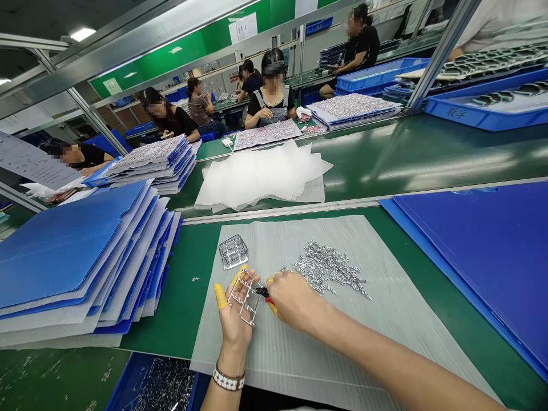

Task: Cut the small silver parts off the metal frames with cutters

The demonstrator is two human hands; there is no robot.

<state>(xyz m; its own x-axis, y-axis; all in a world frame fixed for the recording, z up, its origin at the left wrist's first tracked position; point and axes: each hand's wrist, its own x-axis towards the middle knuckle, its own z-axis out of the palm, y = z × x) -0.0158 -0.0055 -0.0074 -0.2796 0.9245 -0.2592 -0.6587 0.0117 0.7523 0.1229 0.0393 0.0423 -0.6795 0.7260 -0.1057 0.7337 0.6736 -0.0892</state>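
Observation:
My left hand (234,319), with yellow finger cots on its thumb and a finger, holds a silvery sprue frame (243,298) with small parts across it. In my right hand (295,299) is a pair of nippers (262,291) with dark jaws and a red handle, its fingers wrapped round it. The nippers' jaws touch or lie very near the frame's right side. Behind my left hand, a small stack of similar frames (233,252) rests on the white sheet (342,359). Loose small silvery parts (329,267) lie heaped beyond my right hand.
Blue and white sheets (64,245) are piled at left, with blue boards (479,251) at right. Thin white sheets (261,177) lie on the far green surface. Below the table edge sits a blue bin (128,382) of scraps. Several people work across the line.

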